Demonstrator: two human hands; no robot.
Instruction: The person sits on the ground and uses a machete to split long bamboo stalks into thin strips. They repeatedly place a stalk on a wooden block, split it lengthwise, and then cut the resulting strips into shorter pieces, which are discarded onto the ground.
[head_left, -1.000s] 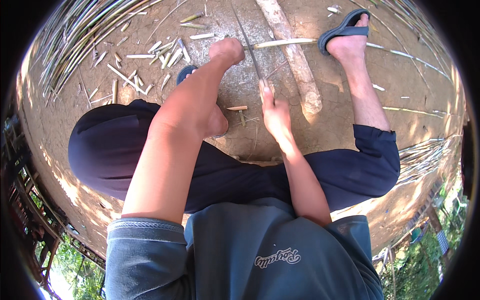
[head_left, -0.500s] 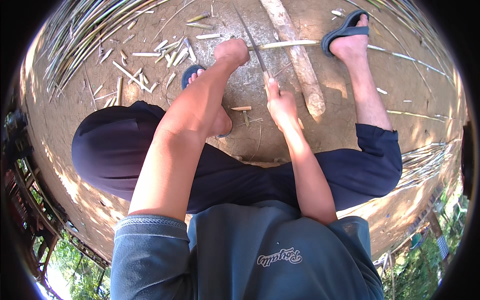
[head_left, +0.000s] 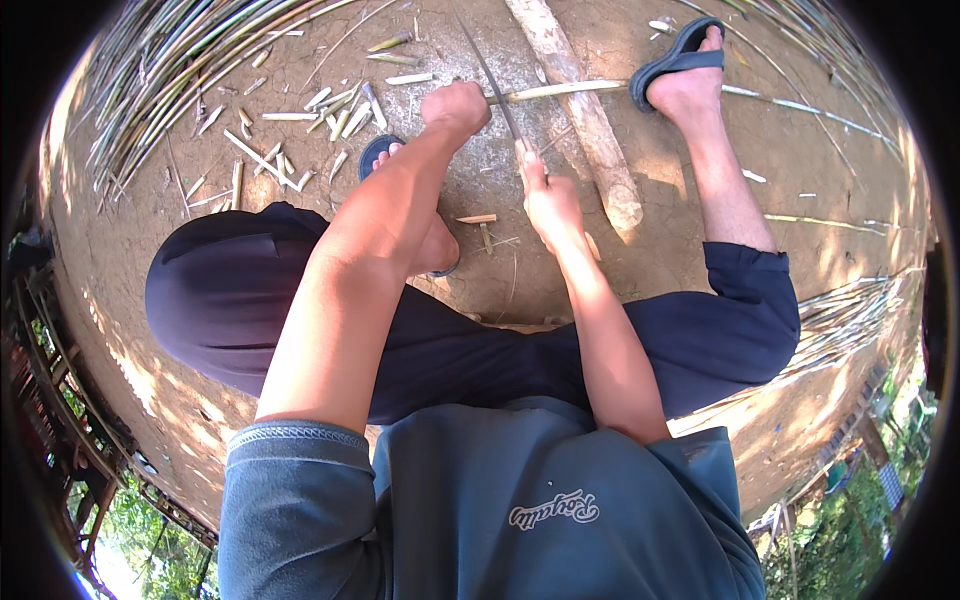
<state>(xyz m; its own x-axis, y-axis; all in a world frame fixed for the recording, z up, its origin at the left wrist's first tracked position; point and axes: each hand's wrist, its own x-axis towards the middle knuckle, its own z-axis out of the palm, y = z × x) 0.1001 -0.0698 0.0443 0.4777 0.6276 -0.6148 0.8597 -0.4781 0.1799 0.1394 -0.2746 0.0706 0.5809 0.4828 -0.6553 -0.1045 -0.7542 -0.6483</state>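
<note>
My left hand (head_left: 457, 106) is closed round the near end of a thin bamboo pole (head_left: 600, 86). The pole runs right across a pale log (head_left: 575, 90) and under the sandal of my right foot (head_left: 690, 75). In my right hand (head_left: 553, 205) is the handle of a saw (head_left: 491, 80), its long narrow blade pointing away from me. That blade crosses the pole just right of my left fist; its teeth are too small to make out. Pale powder (head_left: 440, 115) lies on the ground around there.
Cut bamboo pieces (head_left: 350, 112) lie scattered at the left. Bundles of long thin poles stretch along the far left (head_left: 160, 100) and the right (head_left: 840, 325). My left sandal (head_left: 378, 152) stands beneath my left forearm. Two short offcuts (head_left: 482, 219) lie between my feet.
The whole view has shifted slightly, so everything sits a little further left. Both hands keep their hold, and the saw blade still crosses the pole beside my left fist.
</note>
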